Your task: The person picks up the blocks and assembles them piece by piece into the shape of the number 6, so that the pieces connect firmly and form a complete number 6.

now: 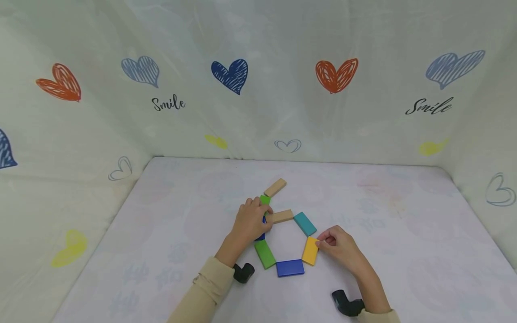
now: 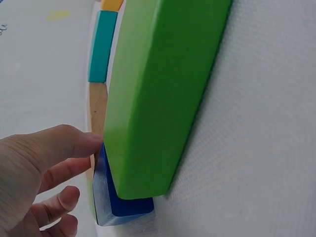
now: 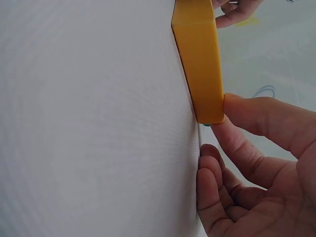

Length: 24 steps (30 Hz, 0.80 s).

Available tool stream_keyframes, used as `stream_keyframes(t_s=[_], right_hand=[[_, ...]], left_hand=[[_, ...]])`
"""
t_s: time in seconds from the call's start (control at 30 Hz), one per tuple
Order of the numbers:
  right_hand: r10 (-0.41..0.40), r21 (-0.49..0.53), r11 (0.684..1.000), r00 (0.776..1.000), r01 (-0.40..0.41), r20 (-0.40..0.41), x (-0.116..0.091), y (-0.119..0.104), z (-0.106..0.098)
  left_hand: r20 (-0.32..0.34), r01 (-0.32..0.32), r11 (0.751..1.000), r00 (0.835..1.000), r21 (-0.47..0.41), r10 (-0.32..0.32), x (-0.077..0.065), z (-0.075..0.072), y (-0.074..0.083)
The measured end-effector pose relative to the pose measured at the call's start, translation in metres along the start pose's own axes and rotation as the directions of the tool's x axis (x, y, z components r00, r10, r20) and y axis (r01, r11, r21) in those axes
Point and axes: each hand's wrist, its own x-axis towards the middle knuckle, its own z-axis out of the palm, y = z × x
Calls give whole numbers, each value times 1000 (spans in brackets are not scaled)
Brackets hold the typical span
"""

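Flat coloured blocks form a rough ring on the white table. My left hand (image 1: 248, 220) pinches the left end of a plain wooden block (image 1: 282, 216) between thumb and index finger, partly covering a blue block (image 2: 123, 206) beside it. On the ring's right side, my right hand (image 1: 341, 249) has its thumb and index finger on a corner of a yellow block (image 3: 201, 64). A teal block (image 1: 304, 224) lies between the wooden and yellow ones. Another blue block (image 1: 290, 268) and a green block (image 1: 265, 254) make up the near side.
Beyond the left hand, a partly hidden green block (image 1: 265, 199) meets a second wooden block (image 1: 275, 187) that slants away from the ring. Black wrist devices (image 1: 347, 304) sit by both forearms. A heart-patterned cloth (image 1: 282, 112) hangs behind the white tabletop (image 1: 404, 251).
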Motion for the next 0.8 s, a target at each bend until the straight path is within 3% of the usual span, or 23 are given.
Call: stream_keyframes(t_s=[0.8], right_hand=[[15,-4,1000,1000,-15,-7,0,-1,0]], left_hand=[[6,14,1000,1000,-13,-14,1,0,1]])
